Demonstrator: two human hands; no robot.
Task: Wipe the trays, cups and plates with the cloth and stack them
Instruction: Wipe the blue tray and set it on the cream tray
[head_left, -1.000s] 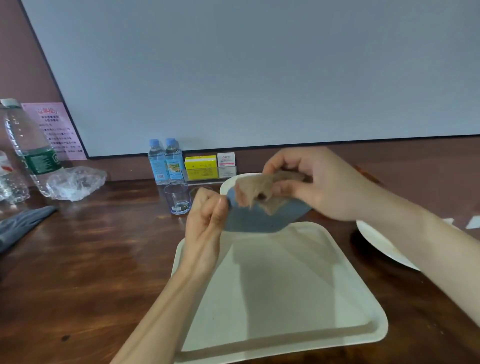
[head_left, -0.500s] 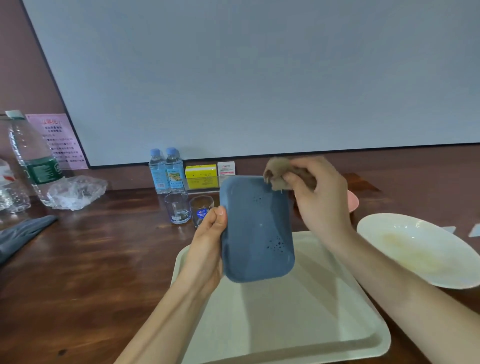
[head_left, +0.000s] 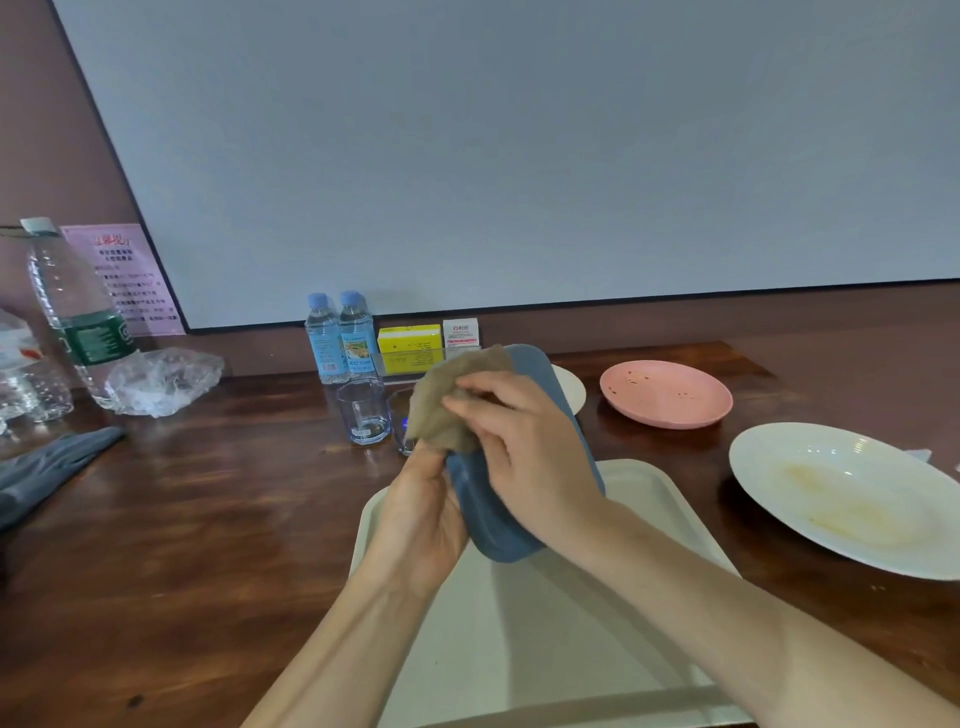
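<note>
Over the cream tray, the left hand clasped the blue tray; the right hand pinched the cloth onto it. Beyond the cream tray, a pink plate held crumbs.

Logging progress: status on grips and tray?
Left grip holds small blue plastic tray over cream tray. Right grip holds brown cloth against it. Nothing blocking.

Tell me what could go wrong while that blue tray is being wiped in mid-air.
1. The left hand grips the blue tray only at one edge, tilted above the cream tray. Pressure from the right hand with the cloth may make it slip.
2. The clear glass stands close beyond the cloth, so a wide stroke might knock it over.
</note>
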